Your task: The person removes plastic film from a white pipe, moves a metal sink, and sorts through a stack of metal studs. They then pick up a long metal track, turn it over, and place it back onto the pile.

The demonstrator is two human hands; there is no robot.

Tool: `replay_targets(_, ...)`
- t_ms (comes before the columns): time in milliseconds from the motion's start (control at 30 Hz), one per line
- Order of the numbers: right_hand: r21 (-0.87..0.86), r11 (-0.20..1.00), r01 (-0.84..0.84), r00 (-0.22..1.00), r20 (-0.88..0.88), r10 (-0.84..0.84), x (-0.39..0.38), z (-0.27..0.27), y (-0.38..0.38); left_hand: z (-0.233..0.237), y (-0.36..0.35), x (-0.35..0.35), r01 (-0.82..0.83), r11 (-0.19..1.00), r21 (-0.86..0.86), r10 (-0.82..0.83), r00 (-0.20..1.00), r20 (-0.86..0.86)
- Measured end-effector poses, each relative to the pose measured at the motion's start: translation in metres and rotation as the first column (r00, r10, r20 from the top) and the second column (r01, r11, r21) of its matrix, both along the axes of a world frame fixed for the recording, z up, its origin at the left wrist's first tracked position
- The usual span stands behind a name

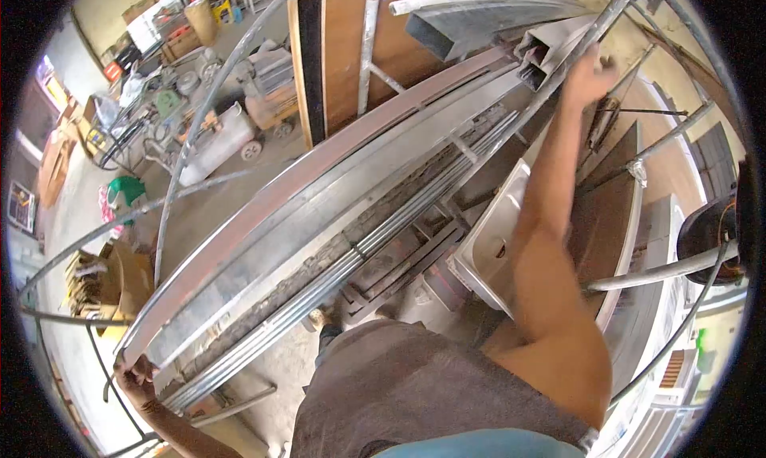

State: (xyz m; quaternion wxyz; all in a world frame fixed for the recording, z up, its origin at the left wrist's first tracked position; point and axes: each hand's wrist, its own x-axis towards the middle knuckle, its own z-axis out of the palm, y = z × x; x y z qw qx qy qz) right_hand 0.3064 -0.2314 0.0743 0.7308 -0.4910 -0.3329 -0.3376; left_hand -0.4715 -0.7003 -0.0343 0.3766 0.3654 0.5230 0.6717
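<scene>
My left hand (136, 378), at the lower left, has its fingers closed on the near end of a long reddish-brown metal bar (291, 185). The bar looks curved through the wide lens and runs up toward the upper right. Stretched out to the upper right, my right hand (589, 81) is at a grey metal rack pipe (613, 13) and appears to wrap it; its fingers are partly hidden and a little blurred. Beside the bar lie a flat grey metal length (319, 211) and a bundle of thin shiny tubes (319, 276).
Square metal tubes (459, 29) and open channels (542, 53) stick out at the rack's far end. A pale sink basin (496, 234) stands below my right arm. Wooden panels (339, 59) lean behind. Machines (227, 143) and a cardboard box (128, 278) occupy the left floor.
</scene>
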Motion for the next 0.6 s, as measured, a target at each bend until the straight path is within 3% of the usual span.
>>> replay_targets(67, 0.049, 0.901, -0.432, 0.897, -0.083, 0.435, -0.065, -0.053, -0.053, -0.022, -0.065, -0.047, -0.285, 0.956, 0.072, 0.276, 0.955, 0.113)
replay_targets(100, 0.092, 0.766, -0.637, 0.733, -0.235, 0.638, -0.107, -0.078, -0.069, -0.022, -0.084, -0.053, -0.567, 0.824, 0.012, 0.561, 0.818, 0.126)
replay_targets(133, 0.188, 0.613, -0.767, 0.516, -0.387, 0.764, -0.149, -0.103, -0.086, -0.022, -0.105, -0.059, -0.79, 0.61, -0.065, 0.791, 0.601, 0.114)
replay_targets(167, 0.275, 0.427, -0.862, 0.256, -0.49, 0.833, -0.179, -0.127, -0.094, -0.038, -0.128, -0.091, -0.868, 0.488, -0.096, 0.873, 0.484, 0.062)
replay_targets(233, 0.345, 0.106, -0.933, -0.114, -0.561, 0.82, -0.188, -0.157, -0.107, -0.072, -0.175, -0.147, -0.893, 0.431, -0.127, 0.902, 0.428, 0.054)
replay_targets(333, 0.386, -0.127, -0.914, -0.342, -0.561, 0.754, -0.164, -0.167, -0.079, -0.105, -0.242, -0.206, -0.929, 0.323, -0.179, 0.946, 0.309, 0.098)
replay_targets(400, 0.458, -0.096, -0.884, -0.356, -0.525, 0.773, -0.155, -0.146, -0.038, -0.113, -0.256, -0.238, -0.959, 0.202, -0.2, 0.977, 0.181, 0.117)
replay_targets(433, 0.501, -0.035, -0.865, -0.325, -0.505, 0.799, -0.163, -0.132, -0.022, -0.095, -0.236, -0.22, -0.939, 0.331, -0.094, 0.934, 0.312, 0.177)
replay_targets(467, 0.553, 0.015, -0.833, -0.304, -0.48, 0.823, -0.174, -0.118, -0.017, -0.065, -0.217, -0.198, -0.933, 0.329, -0.142, 0.942, 0.316, 0.111)
replay_targets(500, 0.044, 0.197, -0.979, 0.153, -0.469, 0.87, -0.159, -0.135, 0.01, -0.06, -0.208, -0.207, -0.936, 0.314, -0.159, 0.944, 0.29, 0.159)
replay_targets(533, -0.353, 0.508, -0.785, 0.599, -0.227, 0.768, -0.144, -0.153, 0.037, -0.053, -0.198, -0.207, -0.931, 0.323, -0.169, 0.936, 0.288, 0.203)
replay_targets(567, -0.322, 0.475, -0.819, 0.572, -0.393, 0.72, -0.163, -0.149, 0.025, -0.05, -0.189, -0.209, -0.943, 0.307, -0.127, 0.932, 0.27, 0.242)
replay_targets(600, -0.307, 0.421, -0.854, 0.515, -0.378, 0.769, -0.182, -0.156, 0.012, -0.049, -0.185, -0.215, -0.953, 0.29, -0.087, 0.926, 0.256, 0.279)
